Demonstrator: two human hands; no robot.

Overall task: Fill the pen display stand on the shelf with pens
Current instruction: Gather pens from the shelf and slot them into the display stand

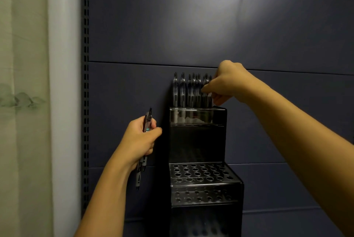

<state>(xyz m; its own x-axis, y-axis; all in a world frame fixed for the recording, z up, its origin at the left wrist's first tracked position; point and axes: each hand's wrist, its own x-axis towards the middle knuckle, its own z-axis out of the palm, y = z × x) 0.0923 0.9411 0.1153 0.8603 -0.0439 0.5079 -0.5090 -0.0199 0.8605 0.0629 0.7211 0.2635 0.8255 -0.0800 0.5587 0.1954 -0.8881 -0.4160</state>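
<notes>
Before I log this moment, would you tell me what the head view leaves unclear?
- Number of pens in the left hand: the fist covers the bundle's middle.
- Which pen the right hand pinches: its fingers hide it.
- Display stand base: cut off by the bottom edge.
- Pens in the top tier: too dark and blurred to count.

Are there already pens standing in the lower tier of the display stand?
No, the lower tier shows only empty holes; the standing pens are all in the top tier.

The picture is dim. A soft pale glow sits on the dark blue metal back wall (201, 31) toward 12 o'clock. Edges look bent and blurry.
</notes>
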